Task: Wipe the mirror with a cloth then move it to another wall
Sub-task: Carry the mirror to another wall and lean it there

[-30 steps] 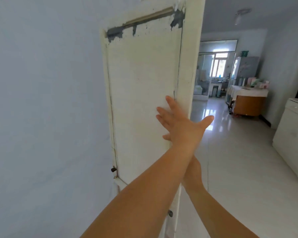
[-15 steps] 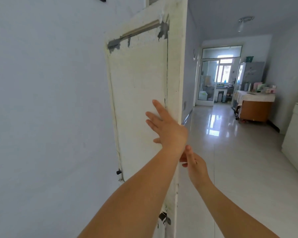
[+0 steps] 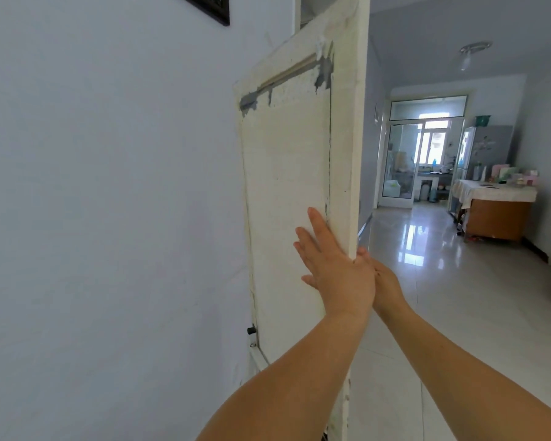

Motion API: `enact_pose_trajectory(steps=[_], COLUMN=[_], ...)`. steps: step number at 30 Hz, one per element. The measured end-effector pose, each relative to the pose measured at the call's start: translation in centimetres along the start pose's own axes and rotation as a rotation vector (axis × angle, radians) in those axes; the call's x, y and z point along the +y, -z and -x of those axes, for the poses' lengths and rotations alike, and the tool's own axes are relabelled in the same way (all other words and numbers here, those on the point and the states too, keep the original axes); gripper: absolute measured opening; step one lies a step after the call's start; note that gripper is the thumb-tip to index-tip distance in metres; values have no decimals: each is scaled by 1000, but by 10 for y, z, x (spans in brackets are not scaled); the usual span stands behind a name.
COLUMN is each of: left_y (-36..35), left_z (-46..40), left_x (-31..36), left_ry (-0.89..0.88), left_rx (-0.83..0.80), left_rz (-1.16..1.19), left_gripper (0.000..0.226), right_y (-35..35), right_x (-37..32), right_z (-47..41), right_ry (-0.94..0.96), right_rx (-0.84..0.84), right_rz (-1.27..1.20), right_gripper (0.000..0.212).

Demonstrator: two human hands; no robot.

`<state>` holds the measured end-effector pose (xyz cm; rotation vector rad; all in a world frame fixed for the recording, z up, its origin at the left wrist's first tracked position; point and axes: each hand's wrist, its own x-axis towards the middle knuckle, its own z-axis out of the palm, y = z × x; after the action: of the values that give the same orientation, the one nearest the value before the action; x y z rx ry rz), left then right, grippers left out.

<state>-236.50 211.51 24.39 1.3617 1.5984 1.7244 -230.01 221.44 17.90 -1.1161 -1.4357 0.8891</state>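
The tall cream-white framed mirror [image 3: 287, 192], seen from its rough plastered back, is held upright just beside the pale grey wall [image 3: 109, 202]. The left hand [image 3: 334, 268] is laid flat and open on the back near its right edge. The right hand [image 3: 385, 284] is partly hidden behind that edge; its grip cannot be told.

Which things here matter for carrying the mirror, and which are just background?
Job:
mirror, back side towards camera
left hand, flat on its back
right hand, behind its edge
wall beside it

Background:
covered table
fridge
glass door
dark frame
ceiling lamp
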Motion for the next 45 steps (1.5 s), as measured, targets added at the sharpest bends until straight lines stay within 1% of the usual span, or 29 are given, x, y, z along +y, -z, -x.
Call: enact_pose_trajectory(steps=[2,4,10,18,27,32,36,38,40,45], left_y=[11,20,55,99,152,180,210,221,230,249], left_z=[-4,-6,-8,-7,-18,-33,-54,-65,-74,-90], left_x=[-9,-15,-27,-36,-45,-55,-71,-79,-87,-96], left_ry=[-16,-55,-122,-115,-69,-62,-38,-57,-79,-175], left_rx=[3,15,90,134,77,25,20,25,20,-77], left_rz=[21,42,34,44,62,38,39,55,85,63], left_gripper=[83,81,73,67,60,56,51,50,54,63], right_y=[-8,-15,-33,-52,-89,-116,-139,-149,-158,-179], right_x=[-7,-12,-24,-38,-49,-50,-52,-53,-55,-60], right_z=[1,1,7,16,1,-10,-23,-29,-35,-51], right_ry=[2,-5,45,63,11,10,9,19,26,16], right_rx=[-13,-30,-80,-152,-206,-240,-254,-250,-245,-212], right_rz=[66,102,182,246,274,355,365,375,377,379], right_gripper=[58,63,62,57,65,63,63,63,63,61])
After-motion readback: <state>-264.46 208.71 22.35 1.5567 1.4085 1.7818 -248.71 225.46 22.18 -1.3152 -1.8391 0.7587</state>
